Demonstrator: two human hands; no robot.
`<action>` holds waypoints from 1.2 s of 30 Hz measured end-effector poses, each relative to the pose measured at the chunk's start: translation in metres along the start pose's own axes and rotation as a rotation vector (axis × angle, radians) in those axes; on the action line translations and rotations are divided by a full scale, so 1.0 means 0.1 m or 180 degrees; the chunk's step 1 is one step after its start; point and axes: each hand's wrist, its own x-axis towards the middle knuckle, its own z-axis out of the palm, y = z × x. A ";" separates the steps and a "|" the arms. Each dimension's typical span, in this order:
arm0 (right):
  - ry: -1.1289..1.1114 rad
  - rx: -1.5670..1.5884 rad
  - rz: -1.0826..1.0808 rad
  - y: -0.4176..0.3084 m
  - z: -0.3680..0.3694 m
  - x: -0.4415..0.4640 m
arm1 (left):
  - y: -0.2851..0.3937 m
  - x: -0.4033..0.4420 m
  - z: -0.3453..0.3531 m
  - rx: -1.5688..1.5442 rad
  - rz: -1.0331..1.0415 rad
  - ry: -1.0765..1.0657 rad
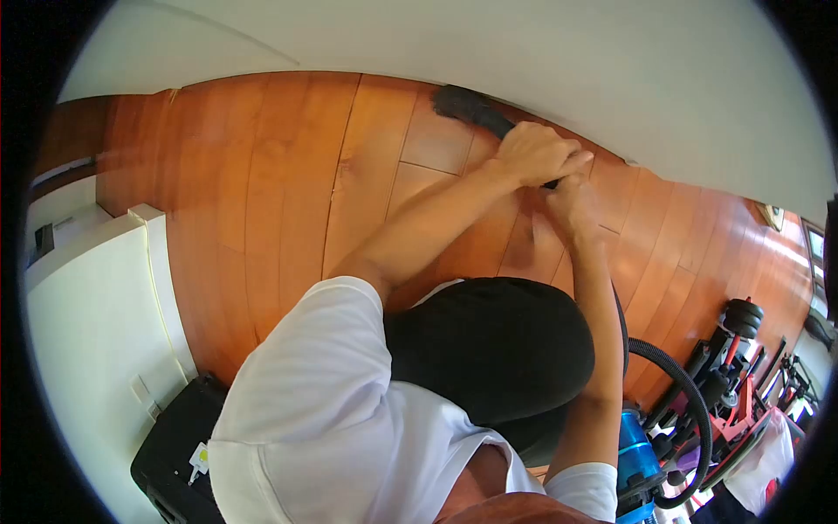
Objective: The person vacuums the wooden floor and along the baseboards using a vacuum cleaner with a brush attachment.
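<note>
Home interior by the look of it; exact room unclear. Floor: glossy reddish wooden planks [253, 175], stretching ahead of the blue vacuum cleaner [640, 454], a household type, its black corrugated hose [694, 393] looped at its right. Farther right of the vacuum: black round weights [743, 316] and a red-and-black frame [748, 397], like home exercise gear, plus a white bag [768, 458]. Well left of the vacuum: low white partition [105, 297], wall plate [141, 393], black case [179, 437]. Ahead of it, across the planks: plain pale wall [489, 39].

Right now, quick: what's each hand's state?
Left hand: closed, holding the black brush nozzle.
Right hand: closed, apparently on the nozzle too; grip partly hidden.
</note>
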 end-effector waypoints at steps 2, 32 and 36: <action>-0.0083 0.0032 -0.0128 -0.15 0.14 0.15 | -0.18 -0.08 -0.19 0.0063 -0.0057 0.0142; 0.0458 0.0401 -0.0607 -0.69 0.58 -0.33 | -0.39 -0.78 -0.36 0.0231 0.0004 0.0259; -0.0391 -0.0183 -0.0588 -1.11 0.85 0.30 | -1.12 -0.82 -0.63 0.0748 -0.0074 0.0554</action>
